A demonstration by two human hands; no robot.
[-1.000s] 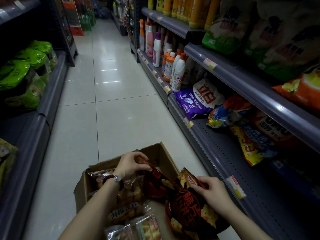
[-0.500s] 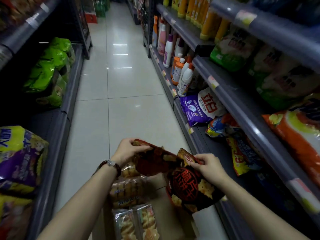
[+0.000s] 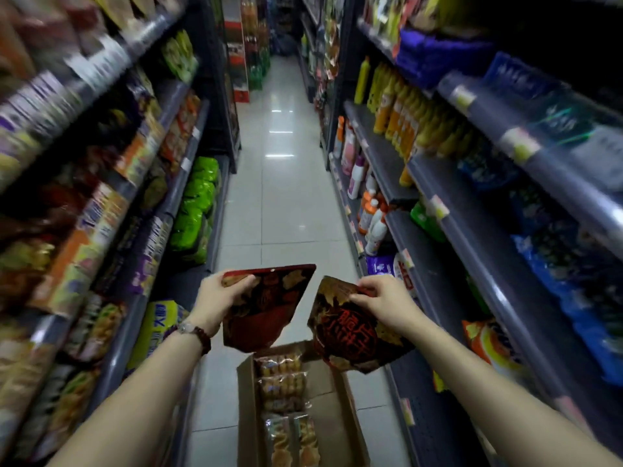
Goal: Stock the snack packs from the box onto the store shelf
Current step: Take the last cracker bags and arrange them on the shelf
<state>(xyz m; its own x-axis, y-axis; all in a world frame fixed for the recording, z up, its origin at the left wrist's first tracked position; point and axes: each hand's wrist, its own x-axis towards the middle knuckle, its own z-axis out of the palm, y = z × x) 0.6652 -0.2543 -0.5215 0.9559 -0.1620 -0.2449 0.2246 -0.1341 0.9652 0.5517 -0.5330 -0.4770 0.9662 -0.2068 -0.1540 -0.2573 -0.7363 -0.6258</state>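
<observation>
Whereas a moment ago both packs hung low over the box, they are now lifted clear of it and apart. The left hand (image 3: 215,298) pinches the top corner of a dark red snack pack (image 3: 266,308), thumb on its face, fingers behind. The right hand (image 3: 384,301) grips the top edge of a second red pack (image 3: 350,335) with curled fingers. Below, the cardboard box (image 3: 340,412) on the floor holds clear biscuit packs (image 3: 283,385) in a row.
</observation>
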